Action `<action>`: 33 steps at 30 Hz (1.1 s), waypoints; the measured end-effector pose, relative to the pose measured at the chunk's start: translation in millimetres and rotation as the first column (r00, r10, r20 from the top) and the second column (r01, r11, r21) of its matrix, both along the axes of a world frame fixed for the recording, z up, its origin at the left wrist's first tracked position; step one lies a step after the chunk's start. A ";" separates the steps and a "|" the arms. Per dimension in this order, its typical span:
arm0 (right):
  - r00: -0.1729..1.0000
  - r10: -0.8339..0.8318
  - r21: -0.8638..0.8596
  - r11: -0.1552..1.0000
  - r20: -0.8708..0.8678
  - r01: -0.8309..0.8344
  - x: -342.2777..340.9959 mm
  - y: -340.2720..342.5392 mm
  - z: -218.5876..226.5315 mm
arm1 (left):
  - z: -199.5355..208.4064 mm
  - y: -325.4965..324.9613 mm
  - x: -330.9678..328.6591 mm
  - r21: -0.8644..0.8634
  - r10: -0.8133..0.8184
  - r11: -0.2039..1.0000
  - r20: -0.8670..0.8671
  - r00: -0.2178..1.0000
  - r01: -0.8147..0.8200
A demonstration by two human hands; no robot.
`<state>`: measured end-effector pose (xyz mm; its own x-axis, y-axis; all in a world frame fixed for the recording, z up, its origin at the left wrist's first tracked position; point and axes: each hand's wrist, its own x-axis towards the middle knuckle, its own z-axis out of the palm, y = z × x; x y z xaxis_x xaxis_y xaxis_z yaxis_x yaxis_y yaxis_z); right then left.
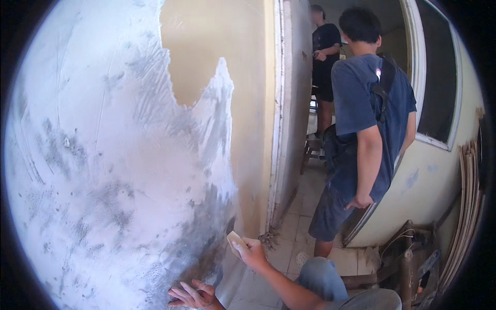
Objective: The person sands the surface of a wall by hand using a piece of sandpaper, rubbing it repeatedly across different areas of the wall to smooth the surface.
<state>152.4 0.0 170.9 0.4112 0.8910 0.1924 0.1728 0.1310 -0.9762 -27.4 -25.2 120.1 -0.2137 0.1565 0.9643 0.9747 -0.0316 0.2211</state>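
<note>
My right hand point(251, 254) grips a small flat beige rectangular piece point(237, 244), its thumb on the face. It could be a scraper or a folded sanding sheet; I cannot tell which. The piece is held close to the edge of the patched wall point(129, 160); whether it touches is unclear. Low on the wall, my left hand point(194, 295) has its fingers spread and whitish with dust, holding nothing. Rough white filler with grey smudges coats most of this wall. A ragged edge borders the bare yellow-beige paint point(199, 31) higher up.
A person in a dark blue shirt point(356, 103) stands in the doorway, back turned; another person point(326, 46) is farther inside. Worn wooden furniture point(405, 268) sits at lower right, beside long thin strips point(465, 201) against the wall. Pale tiles point(289, 232) cover the floor.
</note>
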 end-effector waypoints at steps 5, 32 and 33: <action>0.996 0.041 -0.087 0.995 -0.079 -0.048 14.7 0.8 -41.2 | -0.9 4.0 9.5 0.013 0.016 1.000 0.023 1.000 -0.016; 0.886 0.082 0.285 0.957 -0.457 0.059 -48.1 65.6 -109.6 | 60.7 -27.1 -34.4 -0.411 -0.141 0.898 -0.606 0.783 -0.156; 0.857 0.059 0.233 0.970 -0.513 0.073 -35.1 73.0 -80.3 | 63.1 -33.2 -36.5 -0.436 -0.155 0.887 -0.591 0.792 -0.151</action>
